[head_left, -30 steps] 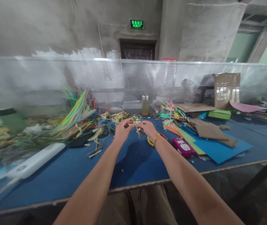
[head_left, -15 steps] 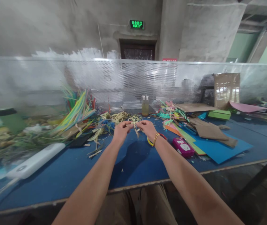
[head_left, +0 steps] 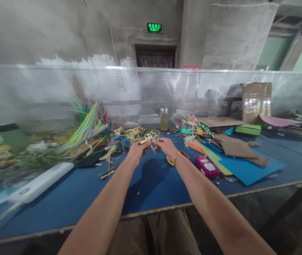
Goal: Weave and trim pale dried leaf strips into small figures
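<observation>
Both hands meet over the middle of the blue table (head_left: 164,193). My left hand (head_left: 138,151) is closed in a pinch on a pale, straw-coloured strip (head_left: 153,148), which looks like dried leaf or husk. Close beside it, my right hand (head_left: 166,146) pinches the same piece from the other side, a bracelet on its wrist. Part of the strip hangs below the fingertips; the rest is hidden by them. Just behind the hands lies a heap of similar pale strips (head_left: 135,132). A yellow and red ring (head_left: 170,161) lies under my right wrist.
To the left are a white power strip (head_left: 43,181), colourful long stems (head_left: 87,127) and a green container (head_left: 11,136). A glass bottle (head_left: 164,121) stands behind the hands. On the right lie a purple case (head_left: 206,166), blue paper (head_left: 249,170) and cardboard (head_left: 238,148). A perforated metal screen (head_left: 151,88) closes the back.
My fingers have shifted slightly on the pale strip, and its hanging part looks shorter. My left hand has turned a little. Everything on the table stays in place.
</observation>
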The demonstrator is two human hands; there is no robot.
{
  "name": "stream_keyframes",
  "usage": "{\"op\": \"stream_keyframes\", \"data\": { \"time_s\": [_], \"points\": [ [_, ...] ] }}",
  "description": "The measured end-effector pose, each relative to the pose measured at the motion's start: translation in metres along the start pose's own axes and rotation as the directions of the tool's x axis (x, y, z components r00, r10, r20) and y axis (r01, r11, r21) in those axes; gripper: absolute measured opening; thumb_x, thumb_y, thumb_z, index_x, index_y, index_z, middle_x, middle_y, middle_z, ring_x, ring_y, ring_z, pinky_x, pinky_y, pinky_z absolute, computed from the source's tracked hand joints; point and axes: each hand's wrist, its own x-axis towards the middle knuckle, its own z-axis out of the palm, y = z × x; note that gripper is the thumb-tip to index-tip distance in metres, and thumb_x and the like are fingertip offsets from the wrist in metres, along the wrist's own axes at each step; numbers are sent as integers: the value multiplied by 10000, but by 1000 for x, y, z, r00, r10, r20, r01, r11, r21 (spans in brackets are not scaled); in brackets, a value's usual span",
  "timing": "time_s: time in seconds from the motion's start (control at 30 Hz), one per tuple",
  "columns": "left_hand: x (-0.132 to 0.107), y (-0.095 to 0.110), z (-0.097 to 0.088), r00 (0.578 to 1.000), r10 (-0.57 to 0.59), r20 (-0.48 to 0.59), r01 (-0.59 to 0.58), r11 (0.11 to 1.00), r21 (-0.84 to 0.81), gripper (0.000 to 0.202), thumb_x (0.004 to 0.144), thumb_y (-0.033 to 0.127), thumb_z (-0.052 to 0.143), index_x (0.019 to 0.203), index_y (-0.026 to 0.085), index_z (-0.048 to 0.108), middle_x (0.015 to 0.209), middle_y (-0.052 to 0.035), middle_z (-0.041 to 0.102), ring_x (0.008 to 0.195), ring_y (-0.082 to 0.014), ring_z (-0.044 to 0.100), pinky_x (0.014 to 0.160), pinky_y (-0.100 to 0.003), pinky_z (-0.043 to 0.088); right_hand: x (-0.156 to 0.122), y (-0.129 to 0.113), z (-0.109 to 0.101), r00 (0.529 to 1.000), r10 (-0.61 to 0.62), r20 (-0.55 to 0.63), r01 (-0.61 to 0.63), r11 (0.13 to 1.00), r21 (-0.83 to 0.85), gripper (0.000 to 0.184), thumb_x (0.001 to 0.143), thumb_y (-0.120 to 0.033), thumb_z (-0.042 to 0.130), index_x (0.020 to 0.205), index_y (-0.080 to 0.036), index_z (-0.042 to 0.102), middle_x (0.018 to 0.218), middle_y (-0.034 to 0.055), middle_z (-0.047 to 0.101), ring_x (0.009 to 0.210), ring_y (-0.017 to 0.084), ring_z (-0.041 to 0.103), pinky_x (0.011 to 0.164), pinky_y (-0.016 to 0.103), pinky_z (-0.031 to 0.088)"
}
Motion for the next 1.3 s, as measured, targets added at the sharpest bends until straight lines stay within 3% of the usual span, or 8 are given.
{"op": "stream_keyframes", "data": {
  "time_s": [0.17,0.33,0.53,0.87,1.07,1.2,1.3],
  "points": [
    [-1,4,0,999,-9,-31,7,998,-58,370,509,379,793,742,150,618,650,10,591,540,-67,510,487,-178,347,-5,2,3,988,-25,150,37,996,-78,164,617,-302,681,638,-144,640,580,-8,597,548,92,496,594,228,398],
    [-2,2,0,999,-6,34,8,999,-52,393,510,362,798,805,157,639,656,6,598,556,-72,520,510,-189,371,2,11,1,997,-62,42,66,994,-86,164,602,-299,686,655,-153,631,601,-6,614,554,95,509,600,230,412],
    [3,-3,-2,1000,8,27,-9,999,47,357,498,394,786,702,150,623,602,-2,575,501,-80,485,465,-202,348,5,16,2,994,-96,60,102,987,-122,165,600,-308,680,675,-165,647,615,1,635,571,112,547,609,242,432],
    [3,-6,-1,997,-7,76,-1,994,112,335,571,443,722,656,149,586,579,9,555,450,-63,439,462,-208,338,12,17,-5,991,-129,-24,116,948,-296,115,647,-294,635,657,-182,657,613,-2,636,561,115,536,592,239,423],
    [4,-8,-2,995,24,94,-28,999,42,322,535,388,745,695,146,606,672,-20,600,568,-91,516,553,-221,408,6,14,-4,996,-84,-3,81,972,-221,151,641,-314,647,664,-164,645,618,6,634,562,117,544,602,249,433],
    [3,-6,-2,997,22,73,-27,998,61,306,524,358,748,701,147,616,644,-9,594,539,-85,497,531,-218,388,5,17,-2,994,-102,27,105,978,-182,194,612,-325,680,714,-165,639,675,11,652,614,128,571,617,247,438],
    [1,-4,-2,996,29,87,-36,996,82,268,554,348,734,695,150,621,628,-2,592,507,-71,470,510,-208,361,7,18,-4,991,-129,41,136,960,-243,151,623,-304,664,695,-174,636,664,-1,645,611,121,558,608,235,421]
  ]
}}
